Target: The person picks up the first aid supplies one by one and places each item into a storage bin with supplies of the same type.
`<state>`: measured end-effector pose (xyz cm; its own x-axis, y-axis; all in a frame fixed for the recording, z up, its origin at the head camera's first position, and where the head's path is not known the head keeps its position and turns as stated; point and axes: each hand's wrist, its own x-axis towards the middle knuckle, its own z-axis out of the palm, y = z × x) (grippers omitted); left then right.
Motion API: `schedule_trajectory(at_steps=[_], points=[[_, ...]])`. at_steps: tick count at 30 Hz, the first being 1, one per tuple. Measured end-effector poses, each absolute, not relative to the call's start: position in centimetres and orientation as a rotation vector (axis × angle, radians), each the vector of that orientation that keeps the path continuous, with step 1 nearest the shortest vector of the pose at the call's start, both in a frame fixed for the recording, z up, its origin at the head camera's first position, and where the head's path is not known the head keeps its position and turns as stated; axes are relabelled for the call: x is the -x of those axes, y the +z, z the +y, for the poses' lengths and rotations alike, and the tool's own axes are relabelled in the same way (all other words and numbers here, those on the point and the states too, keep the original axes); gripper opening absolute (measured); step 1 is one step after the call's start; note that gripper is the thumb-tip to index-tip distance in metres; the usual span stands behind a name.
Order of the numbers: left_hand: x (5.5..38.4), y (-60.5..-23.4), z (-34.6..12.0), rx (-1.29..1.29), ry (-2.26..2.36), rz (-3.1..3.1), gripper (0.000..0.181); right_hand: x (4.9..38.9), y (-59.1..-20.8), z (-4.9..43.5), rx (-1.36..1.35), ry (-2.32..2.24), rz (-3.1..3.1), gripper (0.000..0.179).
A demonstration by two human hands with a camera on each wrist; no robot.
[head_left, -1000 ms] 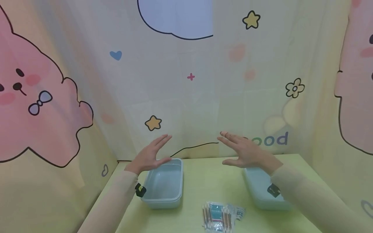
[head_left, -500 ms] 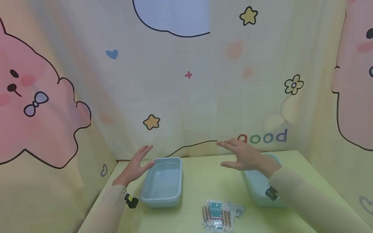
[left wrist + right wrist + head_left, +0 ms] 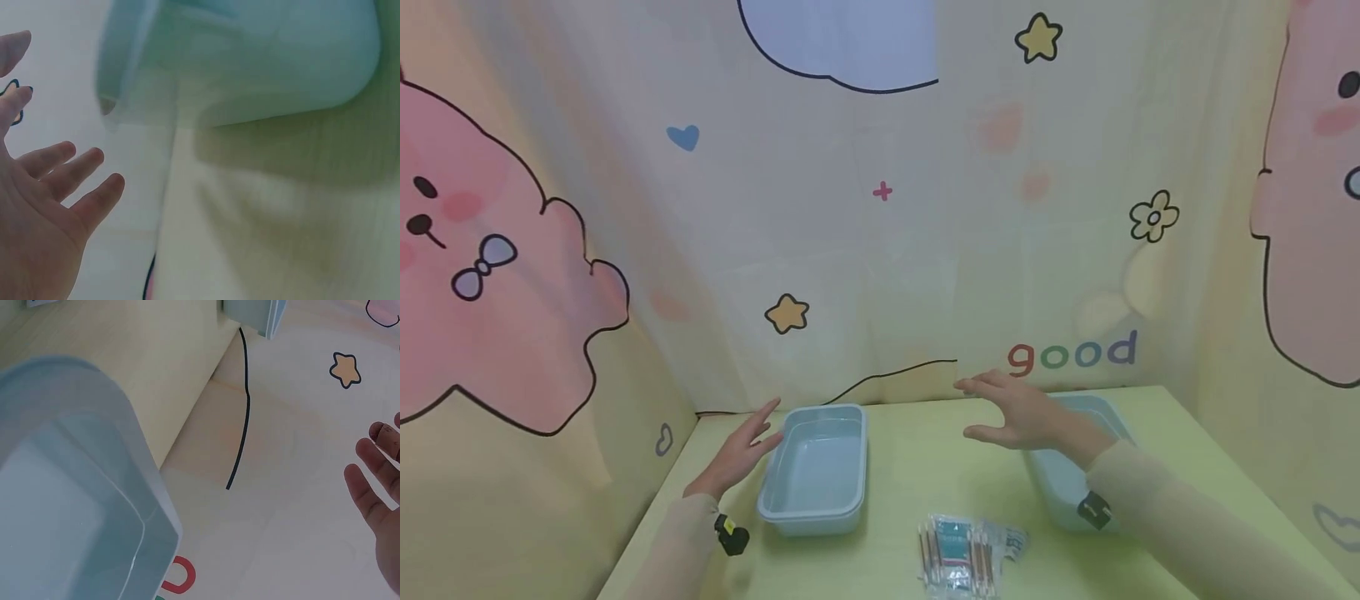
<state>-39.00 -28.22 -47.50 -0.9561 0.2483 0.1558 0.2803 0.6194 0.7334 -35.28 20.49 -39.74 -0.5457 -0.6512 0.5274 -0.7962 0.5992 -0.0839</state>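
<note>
In the head view my left hand hovers at the left side of a light blue plastic box; its fingers are spread and hold nothing. The left wrist view shows that hand apart from the box's wall. Above the second light blue box, at the right, hangs my right hand, fingers extended and holding nothing. This hand and forearm hide part of that box. Between the boxes, nearer the front, lie clear packs of cotton swabs with teal labels.
The boxes stand on a pale yellow-green table. A printed cloth with stars and the word "good" hangs behind it and along both sides. Each wrist carries a small black device, such as the left one.
My left hand has moved left and down, from over the left box to its side. The right hand has lowered slightly. The head view has shifted a little; boxes and packs stay put.
</note>
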Motion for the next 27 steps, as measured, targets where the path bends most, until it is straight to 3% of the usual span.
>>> schedule_trajectory(at_steps=[21, 27], points=[[38.9, -51.5, -27.1, 0.189, -1.479, -2.881, 0.07, 34.2, -43.0, 18.6, -1.135, 0.583, -2.551, 0.059], [38.6, -52.1, -27.0, 0.173, -1.504, -2.856, 0.062, 34.1, -44.2, 18.2, -1.133, 0.602, -2.563, 0.059]])
